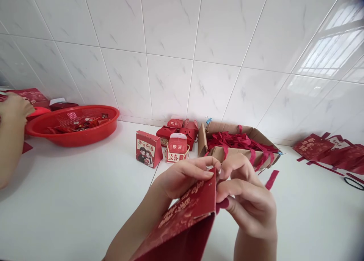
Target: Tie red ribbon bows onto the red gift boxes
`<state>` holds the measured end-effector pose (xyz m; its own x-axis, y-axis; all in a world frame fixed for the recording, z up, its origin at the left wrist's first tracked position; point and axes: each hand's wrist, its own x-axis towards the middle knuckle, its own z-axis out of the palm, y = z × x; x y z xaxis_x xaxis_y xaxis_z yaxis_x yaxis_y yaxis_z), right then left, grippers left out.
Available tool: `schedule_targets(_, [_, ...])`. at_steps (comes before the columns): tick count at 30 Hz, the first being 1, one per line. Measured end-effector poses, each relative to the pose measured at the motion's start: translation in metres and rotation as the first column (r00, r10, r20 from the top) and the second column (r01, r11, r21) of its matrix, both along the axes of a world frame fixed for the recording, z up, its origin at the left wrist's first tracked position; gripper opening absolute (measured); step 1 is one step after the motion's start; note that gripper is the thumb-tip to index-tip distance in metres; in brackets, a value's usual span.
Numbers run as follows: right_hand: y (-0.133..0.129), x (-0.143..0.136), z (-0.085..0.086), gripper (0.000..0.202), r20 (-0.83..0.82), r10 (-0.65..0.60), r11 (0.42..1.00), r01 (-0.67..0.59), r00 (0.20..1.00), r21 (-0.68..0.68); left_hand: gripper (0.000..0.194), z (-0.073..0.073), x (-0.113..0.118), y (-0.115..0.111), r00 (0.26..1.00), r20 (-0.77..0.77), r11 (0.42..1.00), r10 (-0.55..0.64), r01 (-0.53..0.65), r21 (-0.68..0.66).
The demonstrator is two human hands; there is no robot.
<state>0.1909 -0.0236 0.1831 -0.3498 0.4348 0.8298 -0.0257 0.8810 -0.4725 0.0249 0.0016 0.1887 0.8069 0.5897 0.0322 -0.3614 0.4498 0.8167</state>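
A red printed paper gift box (184, 211) with gold lettering is tilted in front of me, its lower part running out of the frame. My left hand (186, 175) is closed on its top edge, the thumb near a small punched hole. Against the same edge, my right hand (250, 194) pinches a dark red ribbon (223, 205); how far it passes through the box is hidden by the fingers. A red ribbon tail (272, 180) sticks out behind the right hand. I cannot tell whether both bits are one ribbon.
Beyond my hands stand a red couple-print box (148, 149), several small red candy boxes (178, 145) and a cardboard box (230, 152) of red ribbons. Flat red bags (315, 147) and black-handled scissors (353, 183) lie right. Left are a red basket (74, 139) and another person's arm (13, 139).
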Motion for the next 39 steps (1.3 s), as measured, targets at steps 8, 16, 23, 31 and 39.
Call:
schedule_targets(8, [0.003,0.000,-0.001,0.012,-0.060,0.163,0.978,-0.169,0.985,-0.120,0.018,-0.008,-0.001,0.006,0.993,0.053,0.994,-0.110,0.109,0.007])
schedule_targets(16, [0.008,0.004,-0.004,0.009,-0.053,0.253,0.954,-0.258,0.966,-0.153,0.017,-0.007,0.004,0.000,0.991,0.109,0.997,-0.081,0.082,-0.006])
schedule_targets(23, [0.009,0.004,-0.003,0.008,-0.030,0.255,0.957,-0.256,0.967,-0.136,0.015,-0.006,0.005,0.002,0.979,0.154,0.990,-0.134,0.137,-0.013])
schedule_targets(31, [0.014,0.004,-0.004,0.007,-0.060,0.147,0.988,-0.149,0.987,-0.028,0.023,-0.003,0.002,0.000,0.997,0.049,0.998,-0.060,0.058,0.033])
schedule_targets(39, [0.005,0.009,-0.002,0.010,-0.103,-0.301,0.947,0.284,0.948,-0.154,0.030,0.008,-0.006,-0.005,0.970,-0.112,0.944,0.215,-0.178,0.278])
